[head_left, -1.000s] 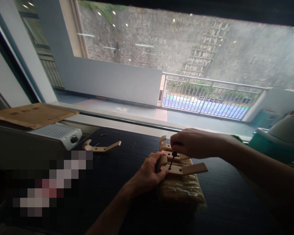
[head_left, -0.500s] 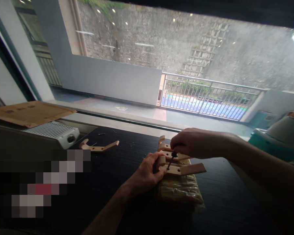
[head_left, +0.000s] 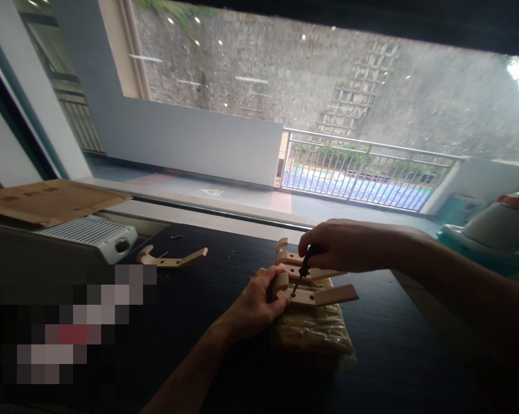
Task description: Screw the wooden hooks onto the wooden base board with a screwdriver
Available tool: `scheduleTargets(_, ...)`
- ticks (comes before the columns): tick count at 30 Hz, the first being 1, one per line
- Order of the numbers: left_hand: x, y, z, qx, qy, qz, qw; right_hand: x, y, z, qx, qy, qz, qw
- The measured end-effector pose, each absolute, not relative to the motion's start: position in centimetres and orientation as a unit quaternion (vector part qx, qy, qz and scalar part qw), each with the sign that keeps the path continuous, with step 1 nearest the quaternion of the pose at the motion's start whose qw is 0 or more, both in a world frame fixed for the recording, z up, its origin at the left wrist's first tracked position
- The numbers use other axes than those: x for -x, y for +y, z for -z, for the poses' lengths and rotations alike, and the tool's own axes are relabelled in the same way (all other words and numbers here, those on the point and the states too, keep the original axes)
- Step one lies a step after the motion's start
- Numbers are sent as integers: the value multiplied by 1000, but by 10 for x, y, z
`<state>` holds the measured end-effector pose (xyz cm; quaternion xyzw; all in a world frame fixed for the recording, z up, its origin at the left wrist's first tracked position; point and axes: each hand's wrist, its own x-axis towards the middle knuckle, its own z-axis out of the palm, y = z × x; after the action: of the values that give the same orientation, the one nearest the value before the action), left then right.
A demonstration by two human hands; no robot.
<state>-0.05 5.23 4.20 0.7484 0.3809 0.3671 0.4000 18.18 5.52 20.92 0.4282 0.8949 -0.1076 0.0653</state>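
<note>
My right hand (head_left: 328, 244) is closed round the dark handle of a screwdriver (head_left: 303, 269). Its tip rests in the left hole of the nearest wooden hook (head_left: 335, 295), a pale piece with a curled left end and a slanted right arm. Fingers of my left hand (head_left: 262, 296) grip this hook's curled end. Two similar wooden hooks (head_left: 292, 256) sit in a row behind it, partly covered by my right hand. Under the front hook is a plastic-wrapped, yellowish-brown block (head_left: 311, 330).
A loose wooden hook (head_left: 171, 261) lies to the left on the dark table (head_left: 225, 259), near a small dark bit (head_left: 177, 237). Further left, a brown envelope (head_left: 48, 201) rests by a white slatted box (head_left: 95, 236). A window stands behind; a teal-and-white container (head_left: 488, 230) is at right.
The screwdriver handle has turned in my right hand, and more of it shows. Its tip stays in the same hole. The whole view has shifted slightly.
</note>
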Motion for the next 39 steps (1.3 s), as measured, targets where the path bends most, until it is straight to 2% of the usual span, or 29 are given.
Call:
scheduleTargets(20, 1, 52, -38, -754, 382, -381, 374, -177, 60, -202, -431, 895, 69, 91)
scheduleTargets(29, 0, 51, -37, -752, 382, -385, 374, -181, 64, -204, -408, 903, 95, 100)
scheduleTargets(39, 0, 52, -35, -766, 390, -371, 352, -180, 67, -196, -447, 883, 109, 93)
